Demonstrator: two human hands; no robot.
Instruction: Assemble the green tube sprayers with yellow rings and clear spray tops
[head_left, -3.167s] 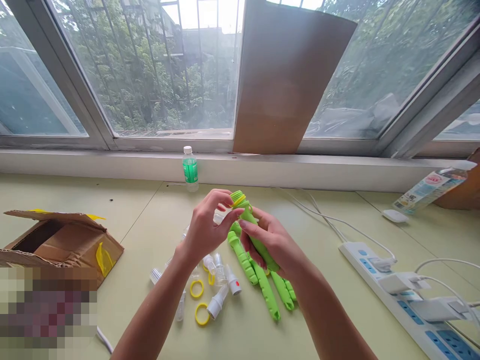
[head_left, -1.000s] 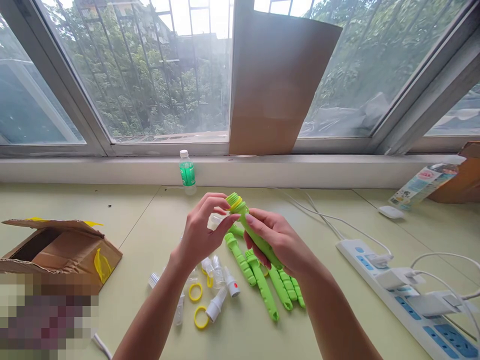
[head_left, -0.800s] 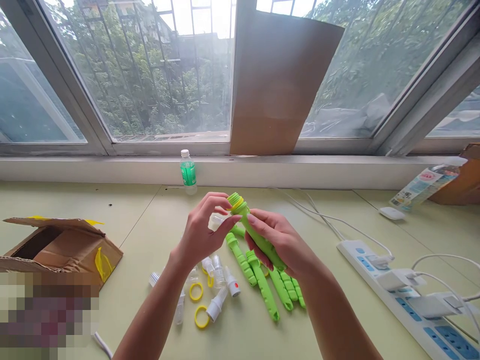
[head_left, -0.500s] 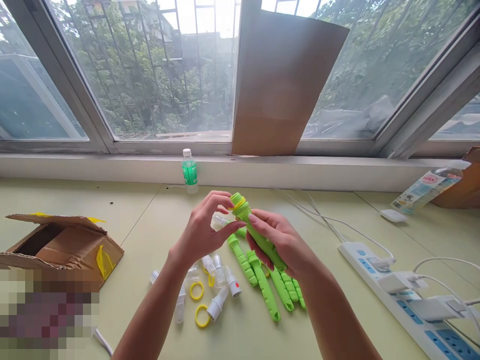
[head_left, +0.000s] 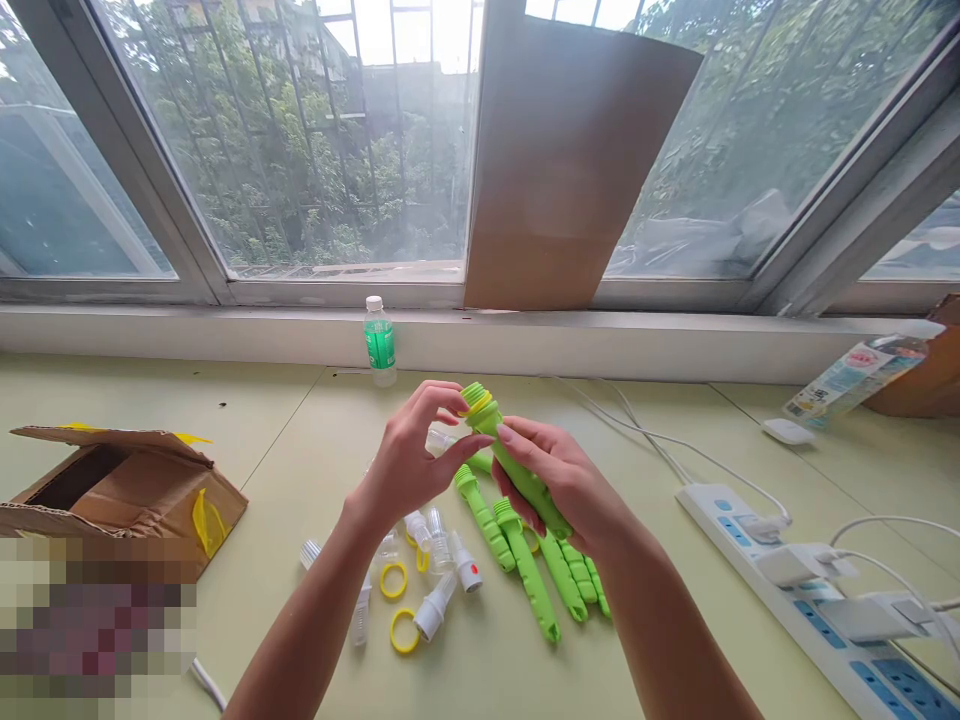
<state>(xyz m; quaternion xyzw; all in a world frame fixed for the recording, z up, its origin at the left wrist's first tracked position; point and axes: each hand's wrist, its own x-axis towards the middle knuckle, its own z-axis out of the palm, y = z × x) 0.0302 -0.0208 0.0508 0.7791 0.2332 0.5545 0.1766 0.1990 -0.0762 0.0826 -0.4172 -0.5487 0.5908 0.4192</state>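
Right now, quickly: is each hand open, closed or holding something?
Left hand: curled at the yellow ring; grip cannot be told.
Right hand: closed around the green tube.

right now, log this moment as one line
right hand: gripping green tube | left hand: at yellow ring around that tube | table: loose yellow rings, more green tubes, clear plastic parts

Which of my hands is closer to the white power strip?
Your right. The right hand, gripping a green handle, is left of the power strip, apart from it; the left hand is farther left, at the handle's threaded end.
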